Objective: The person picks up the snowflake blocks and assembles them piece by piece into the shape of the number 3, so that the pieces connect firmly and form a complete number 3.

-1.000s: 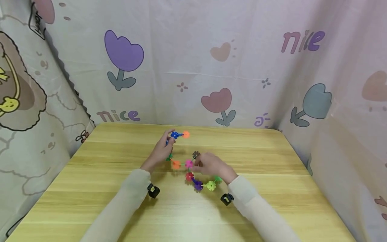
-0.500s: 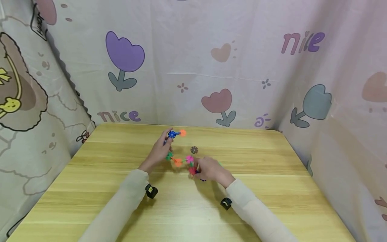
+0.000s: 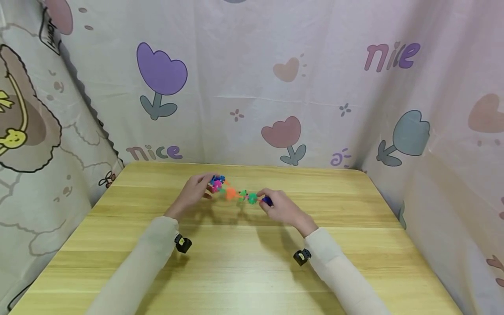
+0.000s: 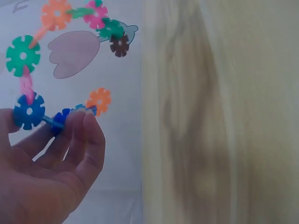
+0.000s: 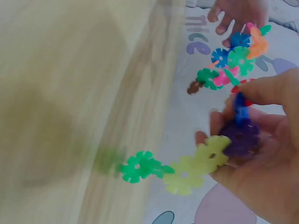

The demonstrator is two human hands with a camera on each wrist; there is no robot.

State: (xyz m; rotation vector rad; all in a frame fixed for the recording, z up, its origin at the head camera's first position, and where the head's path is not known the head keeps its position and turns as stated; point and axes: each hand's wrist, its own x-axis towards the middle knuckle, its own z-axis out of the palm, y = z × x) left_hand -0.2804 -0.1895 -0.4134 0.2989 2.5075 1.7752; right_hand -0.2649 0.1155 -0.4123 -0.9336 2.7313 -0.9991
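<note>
**Snowflake chain held up between both hands**

My left hand (image 3: 194, 191) pinches the blue disc (image 4: 28, 112) at one end of the snowflake chain (image 3: 236, 194); my right hand (image 3: 281, 209) grips the purple disc (image 5: 240, 136) at the other end. The chain hangs between them, above the wooden table (image 3: 244, 271) near its far edge.

The likeliest failure, I judge, is a slotted joint slipping apart if my hands pull away from each other or twist, dropping discs onto the table.

Counts: one chain and two hands. The left wrist view shows about nine discs, some overlapping; the right wrist view adds two yellow-green (image 5: 196, 168) and another green (image 5: 138, 167). Blur prevents a firm total.
</note>
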